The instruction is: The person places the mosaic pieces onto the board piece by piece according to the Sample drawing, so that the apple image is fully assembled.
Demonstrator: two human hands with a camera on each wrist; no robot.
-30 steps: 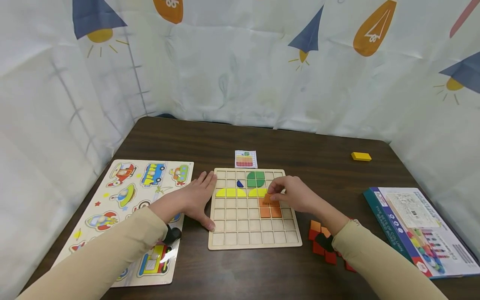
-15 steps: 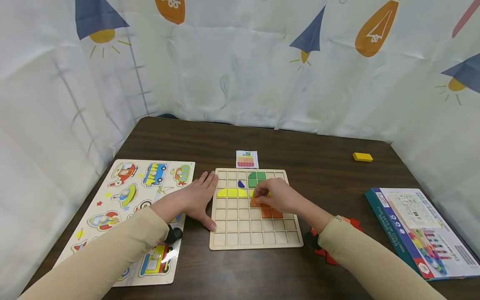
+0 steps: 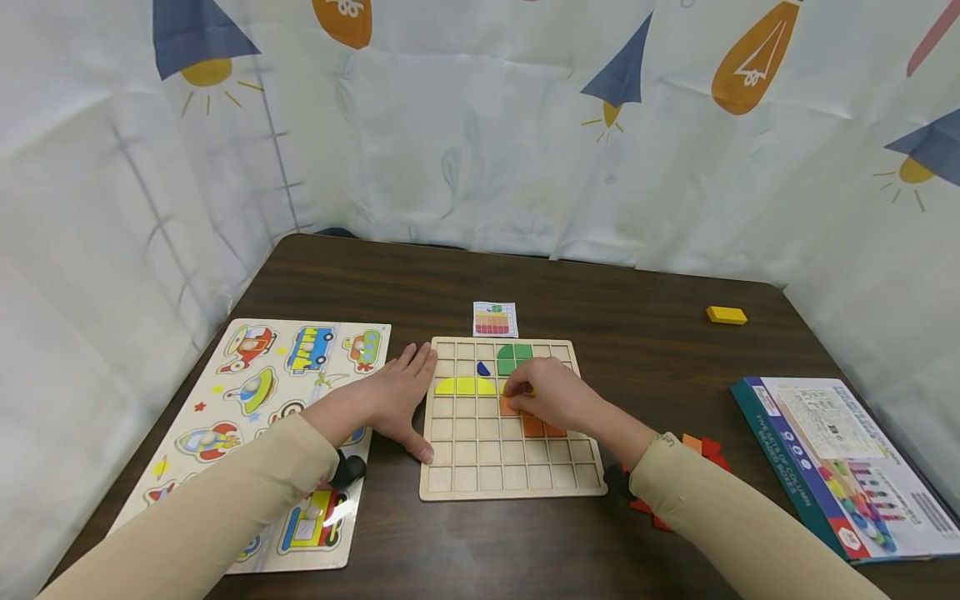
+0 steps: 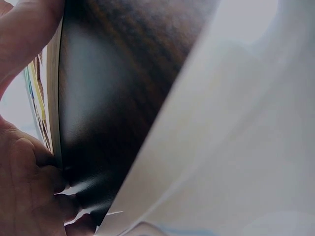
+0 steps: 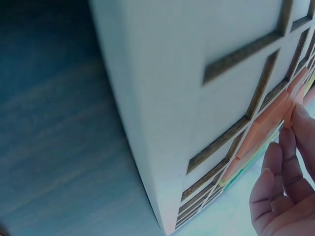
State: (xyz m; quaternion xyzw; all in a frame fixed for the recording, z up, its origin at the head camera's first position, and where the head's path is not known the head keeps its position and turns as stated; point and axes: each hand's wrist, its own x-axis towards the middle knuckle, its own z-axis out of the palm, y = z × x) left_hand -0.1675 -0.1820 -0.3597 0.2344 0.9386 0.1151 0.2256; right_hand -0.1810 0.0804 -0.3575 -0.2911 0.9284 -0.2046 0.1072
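A wooden grid board (image 3: 487, 477) lies mid-table. My left hand (image 3: 393, 402) rests along its left edge, fingers and thumb spread out. Over the board's right half, my right hand (image 3: 553, 393) pinches an orange square tile (image 3: 507, 407) between thumb and fingertips, right at a grid cell. In the right wrist view the pinched tile (image 5: 289, 114) stands tilted beside orange tiles (image 5: 263, 123) lying in the grid. Green pieces (image 3: 514, 358) and yellow pieces (image 3: 465, 386) fill cells farther up, near a small dark blue piece (image 3: 482, 368). The hand hides part of the yellow row.
A small picture card (image 3: 495, 319) lies behind the board. A vehicle puzzle board (image 3: 251, 462) takes up the left. Red and orange tiles (image 3: 708, 448) are partly under the right sleeve. A box (image 3: 832, 450) and a yellow block (image 3: 726, 315) are at the right.
The right hand has moved left across the board with the orange tile, from above the other orange tiles to a cell left of them. The left hand has stayed put.
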